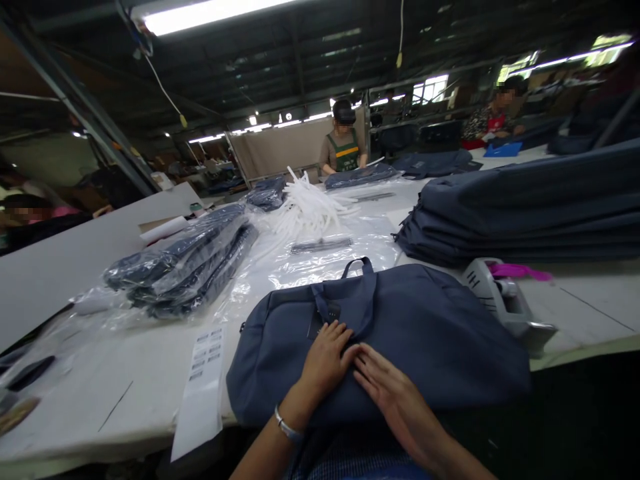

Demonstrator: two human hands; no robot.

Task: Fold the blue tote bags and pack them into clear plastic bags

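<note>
A dark blue bag (pixel 425 327) lies flat on the table's near edge, with its strap handle (pixel 369 287) looped up at the top. My left hand (pixel 327 357) rests on the bag's front beside a small dark patch (pixel 330 312), fingers stretched out and grasping nothing. Close by, my right hand (pixel 383 380) lies on the bag too, its fingers extended and its fingertips near my left thumb. To the left of the bag is a sheet of barcode labels (pixel 204 380), hanging partly over the table edge.
Plastic-wrapped dark bags (pixel 185 267) are stacked at left. White strips (pixel 313 203) lie in a heap beyond clear plastic sheets (pixel 280 267). At right are a tape dispenser (pixel 505 297) and a pile of dark bags (pixel 525 207). A person in an apron (pixel 345 143) works across the table.
</note>
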